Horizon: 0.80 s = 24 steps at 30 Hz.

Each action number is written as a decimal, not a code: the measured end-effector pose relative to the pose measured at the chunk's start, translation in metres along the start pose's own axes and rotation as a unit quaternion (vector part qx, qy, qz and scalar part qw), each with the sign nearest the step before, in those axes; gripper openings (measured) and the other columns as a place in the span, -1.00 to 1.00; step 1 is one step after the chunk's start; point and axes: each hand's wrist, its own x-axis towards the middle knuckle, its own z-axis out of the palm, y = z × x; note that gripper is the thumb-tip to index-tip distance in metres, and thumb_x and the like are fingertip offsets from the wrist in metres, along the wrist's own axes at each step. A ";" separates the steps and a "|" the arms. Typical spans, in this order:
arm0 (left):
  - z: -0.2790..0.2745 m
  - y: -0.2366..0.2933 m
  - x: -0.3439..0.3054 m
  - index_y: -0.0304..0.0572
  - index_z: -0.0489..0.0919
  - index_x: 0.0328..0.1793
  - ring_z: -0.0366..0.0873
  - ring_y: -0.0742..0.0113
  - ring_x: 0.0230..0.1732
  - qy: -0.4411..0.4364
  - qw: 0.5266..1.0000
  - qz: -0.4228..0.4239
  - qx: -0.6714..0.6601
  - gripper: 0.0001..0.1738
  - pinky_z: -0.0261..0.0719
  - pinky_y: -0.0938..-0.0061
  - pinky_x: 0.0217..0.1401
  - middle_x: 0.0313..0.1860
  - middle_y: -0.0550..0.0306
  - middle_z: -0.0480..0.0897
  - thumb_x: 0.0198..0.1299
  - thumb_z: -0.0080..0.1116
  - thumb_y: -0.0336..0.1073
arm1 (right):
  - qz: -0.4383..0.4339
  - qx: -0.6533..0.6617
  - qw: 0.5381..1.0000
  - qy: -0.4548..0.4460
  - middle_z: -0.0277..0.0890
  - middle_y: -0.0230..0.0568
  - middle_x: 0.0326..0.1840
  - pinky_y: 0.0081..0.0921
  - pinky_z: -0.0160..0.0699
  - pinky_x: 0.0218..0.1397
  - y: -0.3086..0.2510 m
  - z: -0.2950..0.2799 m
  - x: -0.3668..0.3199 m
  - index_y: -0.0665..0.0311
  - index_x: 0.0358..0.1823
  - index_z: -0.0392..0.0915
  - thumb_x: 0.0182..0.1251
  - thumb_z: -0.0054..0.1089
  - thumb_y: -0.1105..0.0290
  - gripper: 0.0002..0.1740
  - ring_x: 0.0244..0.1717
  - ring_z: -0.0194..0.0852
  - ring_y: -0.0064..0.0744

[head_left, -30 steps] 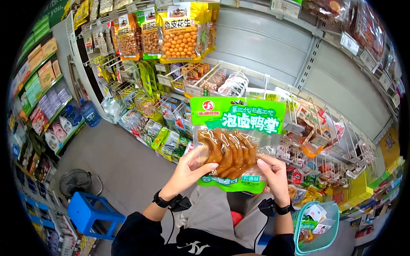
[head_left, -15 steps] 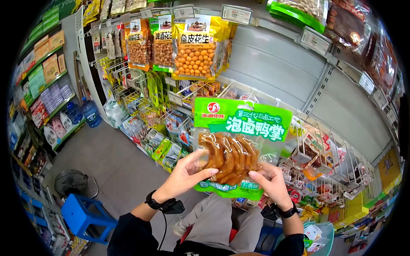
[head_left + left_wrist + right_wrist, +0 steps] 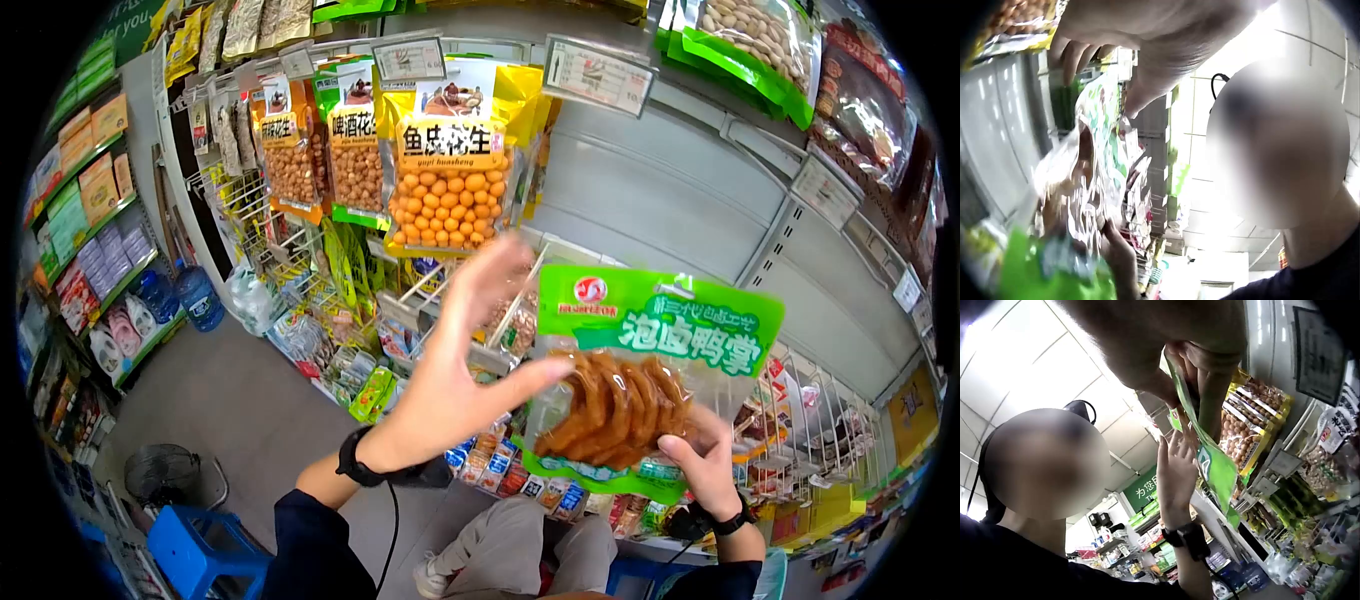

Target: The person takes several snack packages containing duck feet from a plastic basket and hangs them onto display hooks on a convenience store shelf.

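Observation:
A green and clear snack packet (image 3: 620,400) with brown food pieces showing through its window is held up in front of the shelves in the head view. My right hand (image 3: 703,463) pinches its lower right part, thumb on the front and fingers behind. Off the packet's left edge is my left hand (image 3: 455,375), fingers spread upward and the thumb stretched toward the window. In the left wrist view the left hand (image 3: 1147,37) hangs over the packet (image 3: 1079,194). The right wrist view shows the packet (image 3: 1219,478) edge-on between thumb and fingers of the right hand (image 3: 1179,356).
Peanut bags (image 3: 450,170) hang from the rack behind the left hand. Wire racks (image 3: 800,430) with small packets run below. A blue stool (image 3: 205,550) and a fan (image 3: 160,473) stand on the floor at left. Price tags (image 3: 600,75) line the upper rail.
The left hand has let go of the packet and risen, its fingers spread. The right hand has carried the packet to the right. The view has shifted closer to the peanut bags.

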 end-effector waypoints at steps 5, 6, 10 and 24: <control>-0.007 0.004 0.084 -0.33 0.03 0.30 0.14 0.21 0.26 0.119 0.961 0.175 0.180 -0.07 0.03 0.34 0.32 0.25 -0.07 0.17 -0.16 0.32 -0.25 | 0.007 0.015 0.999 0.033 0.42 -0.17 -0.04 -0.53 0.39 0.01 -0.002 -0.007 0.013 0.50 0.05 0.28 0.10 0.09 0.59 -0.56 -0.04 0.38 -0.46; -0.002 0.004 0.097 -0.34 0.06 0.28 0.16 0.22 0.24 0.146 0.943 0.201 0.223 -0.13 0.07 0.36 0.30 0.23 -0.06 0.19 -0.13 0.30 -0.26 | 0.015 0.011 0.999 0.039 0.43 -0.17 -0.05 -0.55 0.39 0.00 -0.004 -0.010 0.014 0.50 0.04 0.29 0.10 0.10 0.58 -0.57 -0.05 0.38 -0.47; 0.010 0.001 0.131 -0.33 0.15 0.21 0.20 0.24 0.18 0.210 0.893 0.268 0.295 -0.25 0.13 0.39 0.24 0.16 -0.04 0.24 -0.09 0.26 -0.27 | 0.017 -0.024 0.998 0.057 0.45 -0.18 -0.09 -0.60 0.38 -0.07 -0.004 -0.019 0.017 0.50 0.00 0.34 0.09 0.12 0.54 -0.59 -0.10 0.38 -0.51; 0.034 0.007 0.159 -0.22 0.35 -0.06 0.32 0.28 -0.04 0.261 0.873 0.342 0.232 -0.59 0.24 0.43 0.05 -0.10 0.03 0.37 -0.06 0.17 -0.30 | 0.001 -0.019 0.997 0.079 0.43 -0.23 -0.07 -0.63 0.41 -0.09 -0.009 -0.032 0.024 0.48 0.01 0.34 0.13 0.11 0.47 -0.60 -0.10 0.38 -0.56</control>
